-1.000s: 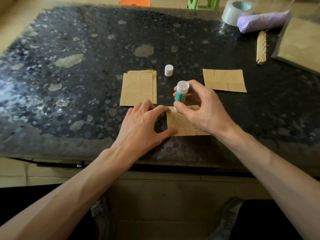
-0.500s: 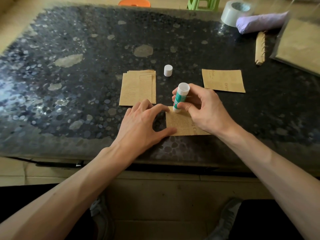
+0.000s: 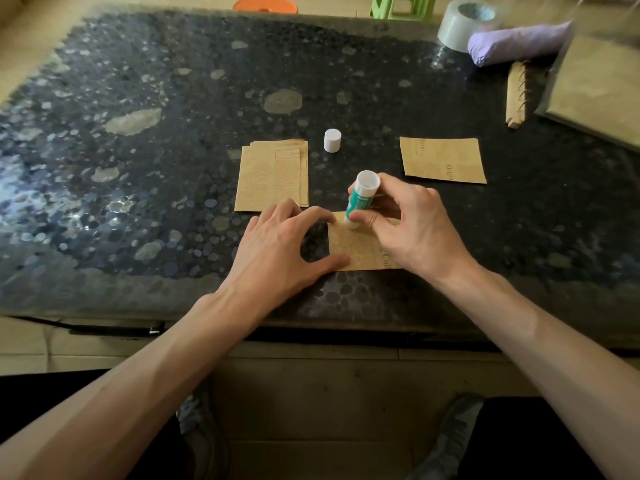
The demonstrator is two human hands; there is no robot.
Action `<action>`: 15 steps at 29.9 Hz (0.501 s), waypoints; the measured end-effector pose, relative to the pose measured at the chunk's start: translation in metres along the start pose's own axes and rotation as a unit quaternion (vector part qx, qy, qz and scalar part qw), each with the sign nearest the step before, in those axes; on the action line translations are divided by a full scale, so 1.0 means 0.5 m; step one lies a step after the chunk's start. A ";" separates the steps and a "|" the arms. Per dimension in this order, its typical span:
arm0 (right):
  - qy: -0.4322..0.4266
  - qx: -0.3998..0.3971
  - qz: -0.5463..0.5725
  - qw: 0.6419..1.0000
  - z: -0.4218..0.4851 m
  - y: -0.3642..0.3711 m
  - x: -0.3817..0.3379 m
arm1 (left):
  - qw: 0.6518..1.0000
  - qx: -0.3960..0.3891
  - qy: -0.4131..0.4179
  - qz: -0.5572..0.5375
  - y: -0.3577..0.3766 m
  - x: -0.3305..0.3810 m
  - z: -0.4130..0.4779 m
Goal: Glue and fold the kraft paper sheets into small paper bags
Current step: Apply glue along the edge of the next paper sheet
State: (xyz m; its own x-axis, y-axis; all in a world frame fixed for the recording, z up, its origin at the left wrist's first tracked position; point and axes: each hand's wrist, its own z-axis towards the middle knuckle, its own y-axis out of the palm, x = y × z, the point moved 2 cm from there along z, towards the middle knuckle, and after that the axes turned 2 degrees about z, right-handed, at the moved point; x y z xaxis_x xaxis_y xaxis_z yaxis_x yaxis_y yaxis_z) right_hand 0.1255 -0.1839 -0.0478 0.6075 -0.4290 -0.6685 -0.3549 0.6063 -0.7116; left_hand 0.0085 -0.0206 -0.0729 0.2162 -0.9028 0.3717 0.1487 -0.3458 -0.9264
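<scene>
A small kraft paper sheet [image 3: 356, 247] lies near the front edge of the dark pebble-patterned table [image 3: 173, 133]. My left hand [image 3: 277, 247] holds it down, index fingertip on the top left corner and thumb on the bottom left edge. My right hand [image 3: 408, 223] grips a green and white glue stick [image 3: 362, 197], its tip down on the sheet's top edge. The white cap [image 3: 332, 140] stands upright farther back. A small pile of folded kraft pieces [image 3: 273, 176] lies to the left, and a single kraft sheet [image 3: 443, 160] to the right.
At the back right are a tape roll [image 3: 460, 22], a lilac rolled item [image 3: 516, 43], a spiral-bound strip [image 3: 516, 95] and a plastic pack of kraft paper [image 3: 602, 88]. An orange object [image 3: 265, 3] and a green stool [image 3: 401, 6] stand beyond the table.
The glue stick in my right hand has slid a little to the left along the sheet's top edge. My left hand has stayed on the sheet.
</scene>
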 end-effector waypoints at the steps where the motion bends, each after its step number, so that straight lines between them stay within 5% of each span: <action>1: -0.002 0.001 -0.002 1.000 -0.002 0.000 0.001 | 1.000 -0.001 -0.001 -0.001 0.000 0.000 0.000; 15: 0.025 0.035 -0.029 0.999 -0.024 -0.032 0.023 | 1.000 -0.002 -0.003 -0.008 0.000 -0.001 0.000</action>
State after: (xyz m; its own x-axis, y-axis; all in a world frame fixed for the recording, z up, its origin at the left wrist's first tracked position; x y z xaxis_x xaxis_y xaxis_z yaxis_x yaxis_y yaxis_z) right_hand 0.1297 -0.2068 -0.0468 0.5889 -0.4967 -0.6376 -0.2677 0.6245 -0.7337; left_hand 0.0082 -0.0203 -0.0728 0.2203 -0.8955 0.3866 0.1482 -0.3610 -0.9207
